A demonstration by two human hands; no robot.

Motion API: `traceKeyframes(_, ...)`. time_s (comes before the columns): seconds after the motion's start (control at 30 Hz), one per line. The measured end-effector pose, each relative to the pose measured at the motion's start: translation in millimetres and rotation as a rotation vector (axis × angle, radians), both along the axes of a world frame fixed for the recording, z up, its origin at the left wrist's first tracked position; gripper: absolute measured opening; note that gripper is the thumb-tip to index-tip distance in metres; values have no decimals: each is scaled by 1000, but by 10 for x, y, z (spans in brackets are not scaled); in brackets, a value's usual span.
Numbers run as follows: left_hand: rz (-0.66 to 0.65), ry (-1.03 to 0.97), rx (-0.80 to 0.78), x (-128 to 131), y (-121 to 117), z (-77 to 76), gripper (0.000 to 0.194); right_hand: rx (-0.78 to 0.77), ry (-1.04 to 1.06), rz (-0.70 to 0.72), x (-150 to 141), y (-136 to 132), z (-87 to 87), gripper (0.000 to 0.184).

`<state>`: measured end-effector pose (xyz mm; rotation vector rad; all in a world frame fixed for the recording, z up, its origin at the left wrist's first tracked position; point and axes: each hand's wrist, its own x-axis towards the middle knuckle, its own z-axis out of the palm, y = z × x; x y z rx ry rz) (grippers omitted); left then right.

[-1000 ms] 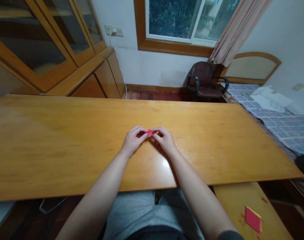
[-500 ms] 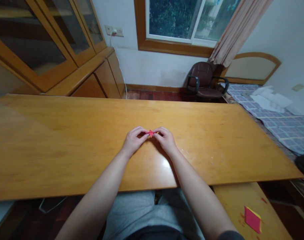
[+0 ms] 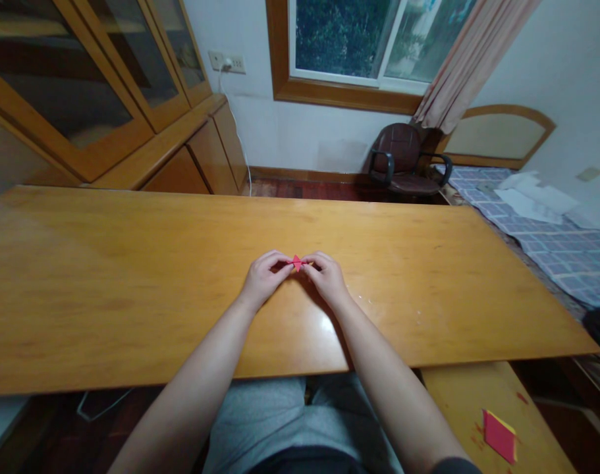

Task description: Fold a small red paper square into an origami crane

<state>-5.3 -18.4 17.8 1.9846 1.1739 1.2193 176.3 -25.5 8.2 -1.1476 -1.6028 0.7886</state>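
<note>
Between my two hands is a small folded red paper (image 3: 297, 263), with a diamond-shaped middle showing. My left hand (image 3: 267, 278) pinches its left end between thumb and fingers. At the opposite end, my right hand (image 3: 325, 275) grips the paper in the same kind of pinch. Both hands are just over the middle of the wooden table (image 3: 132, 283), and their fingertips hide the paper's ends.
Red and yellow paper sheets (image 3: 500, 436) lie on a lower wooden surface (image 3: 458, 395) at the right. Small white specks (image 3: 363, 299) dot the table right of my hands. Beyond are a glass-door cabinet (image 3: 146, 131), an armchair (image 3: 401, 158) and a bed (image 3: 551, 224).
Both hands keep their pinch on the red paper in nearly the same place. The paper's middle looks slightly turned; little else differs.
</note>
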Motion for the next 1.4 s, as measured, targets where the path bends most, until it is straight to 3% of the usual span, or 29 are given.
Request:
traceKeyframes(0.7,-23,-136,-134,-22,22,-42,15,-8,41,23,-9,-5,-8,9)
traceKeyframes(1.4,-26,-166,-225,-27,35,-56,14,-115,138,86,-1,-21,19,14)
